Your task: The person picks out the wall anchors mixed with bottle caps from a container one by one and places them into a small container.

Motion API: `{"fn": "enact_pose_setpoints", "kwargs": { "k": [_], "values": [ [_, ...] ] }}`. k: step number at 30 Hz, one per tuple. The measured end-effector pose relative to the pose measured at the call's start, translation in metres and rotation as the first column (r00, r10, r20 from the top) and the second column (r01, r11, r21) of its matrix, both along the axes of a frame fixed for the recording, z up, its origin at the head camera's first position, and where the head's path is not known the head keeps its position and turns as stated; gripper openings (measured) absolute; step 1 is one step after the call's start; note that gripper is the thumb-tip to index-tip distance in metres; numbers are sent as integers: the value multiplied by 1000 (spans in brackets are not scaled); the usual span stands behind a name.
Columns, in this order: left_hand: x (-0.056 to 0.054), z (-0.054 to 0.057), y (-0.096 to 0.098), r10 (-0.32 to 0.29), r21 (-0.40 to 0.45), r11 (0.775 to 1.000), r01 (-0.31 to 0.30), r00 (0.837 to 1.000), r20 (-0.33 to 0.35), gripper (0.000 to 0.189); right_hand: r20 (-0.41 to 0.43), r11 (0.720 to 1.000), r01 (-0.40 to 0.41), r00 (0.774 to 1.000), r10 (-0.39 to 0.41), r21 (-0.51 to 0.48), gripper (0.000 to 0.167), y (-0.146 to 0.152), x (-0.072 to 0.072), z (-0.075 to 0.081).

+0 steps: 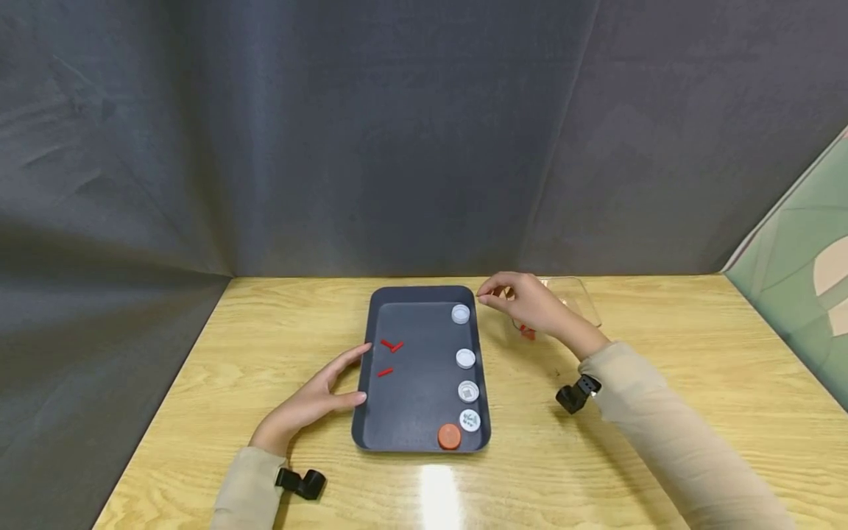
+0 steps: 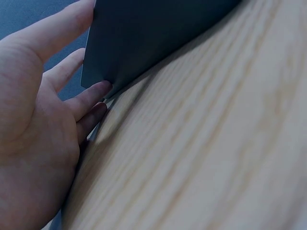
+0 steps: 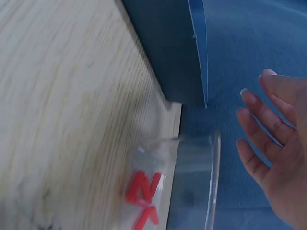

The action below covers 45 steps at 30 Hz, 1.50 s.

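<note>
A dark grey tray point(image 1: 420, 397) lies on the wooden table. At its left rim is my left hand point(image 1: 306, 403), fingers and thumb extended against the edge; the left wrist view shows the fingertips at the tray's side wall. Beyond the tray's upper right corner my right hand point(image 1: 526, 300) hovers, its thumb and index tips close together and nothing visible between them. In the right wrist view its fingers are loosely bent. Three small red sticks point(image 1: 386, 372) lie in the tray's left half. Along its right side run several white caps point(image 1: 466, 358) and one orange cap point(image 1: 449, 436).
Partly behind the right hand stands a clear plastic box point(image 1: 583, 298), with several red sticks point(image 3: 136, 186) inside. A dark cloth backdrop point(image 1: 397, 147) rises at the table's far edge. A green patterned panel point(image 1: 808, 294) stands at the right.
</note>
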State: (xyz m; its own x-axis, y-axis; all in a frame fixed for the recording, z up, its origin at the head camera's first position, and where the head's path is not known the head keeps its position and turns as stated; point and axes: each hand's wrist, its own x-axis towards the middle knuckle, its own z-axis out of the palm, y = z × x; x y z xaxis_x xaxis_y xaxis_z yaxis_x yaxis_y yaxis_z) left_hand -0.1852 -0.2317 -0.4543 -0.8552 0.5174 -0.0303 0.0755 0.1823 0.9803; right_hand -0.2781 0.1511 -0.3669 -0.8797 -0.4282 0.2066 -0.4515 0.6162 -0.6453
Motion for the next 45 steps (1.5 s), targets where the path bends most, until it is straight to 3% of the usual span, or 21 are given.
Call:
{"fn": "enact_pose_setpoints", "kwargs": {
  "k": [6,8,19,26,45],
  "values": [
    [-2,1,1,-2,-1,1000,2,1000,-11,78,0,999,-44,999,44,2,11,-15,1,7],
    [-1,0,0,-6,2,1000,6,1000,-10,77,-25,997,-71,997,71,3,10,-23,0,8],
    [6,-2,-1,-11,0,1000,11,1000,9,78,2,982,-185,983,185,-32,12,-62,7,14],
    [3,-2,0,-5,22,1000,5,1000,7,78,-34,969,-248,968,247,-22,11,-80,5,14],
    [-4,-6,2,-19,27,999,19,1000,-3,75,-2,960,-281,960,281,-16,11,-110,0,-2]
  ]
}}
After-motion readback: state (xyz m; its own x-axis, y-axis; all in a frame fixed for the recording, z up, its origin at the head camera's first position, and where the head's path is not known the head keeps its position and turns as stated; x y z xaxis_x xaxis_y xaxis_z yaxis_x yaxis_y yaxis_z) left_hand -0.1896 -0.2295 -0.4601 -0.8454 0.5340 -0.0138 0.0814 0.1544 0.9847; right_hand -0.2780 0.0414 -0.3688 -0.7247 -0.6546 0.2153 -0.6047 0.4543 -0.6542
